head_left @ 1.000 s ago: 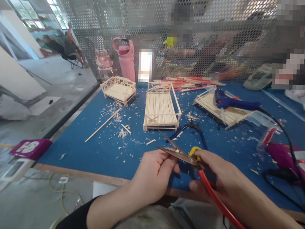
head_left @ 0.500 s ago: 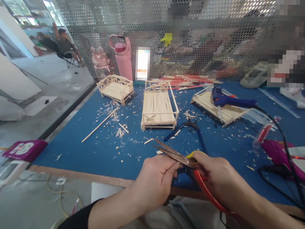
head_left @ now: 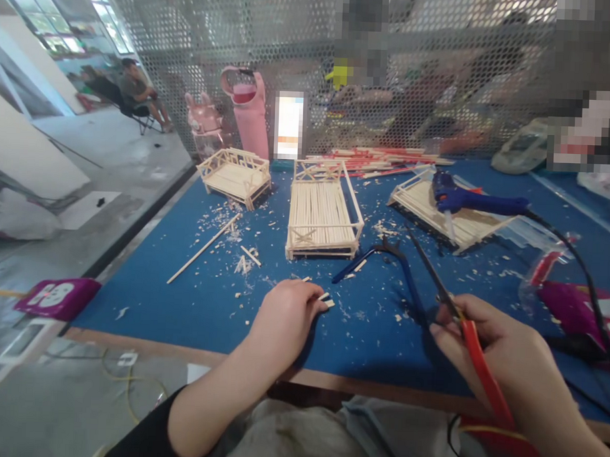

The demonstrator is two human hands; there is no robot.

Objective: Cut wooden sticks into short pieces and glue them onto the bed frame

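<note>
My right hand (head_left: 501, 349) is wrapped round the orange handles of a pair of scissors (head_left: 445, 290), whose dark blades point up and to the left above the table. My left hand (head_left: 289, 314) is low over the blue tabletop, thumb and fingertips pinched at a short piece of wooden stick (head_left: 324, 296). Another short stick piece (head_left: 330, 303) lies beside those fingertips. Just beyond is a small bed-like frame of wooden sticks (head_left: 320, 212). Blue-handled pliers (head_left: 406, 275) lie spread between my two hands.
A stick-built bench (head_left: 234, 176) stands at left, near a long loose stick (head_left: 204, 248). On the right, a blue glue gun (head_left: 479, 200) rests on another stick frame (head_left: 411, 199). Red and plain sticks (head_left: 372, 161) lie along the mesh panel, near a pink bottle (head_left: 249, 116). Shavings litter the table.
The scissors have moved right and up, away from my left hand, in my right hand. My left hand has shifted left and forward to the short stick pieces on the table.
</note>
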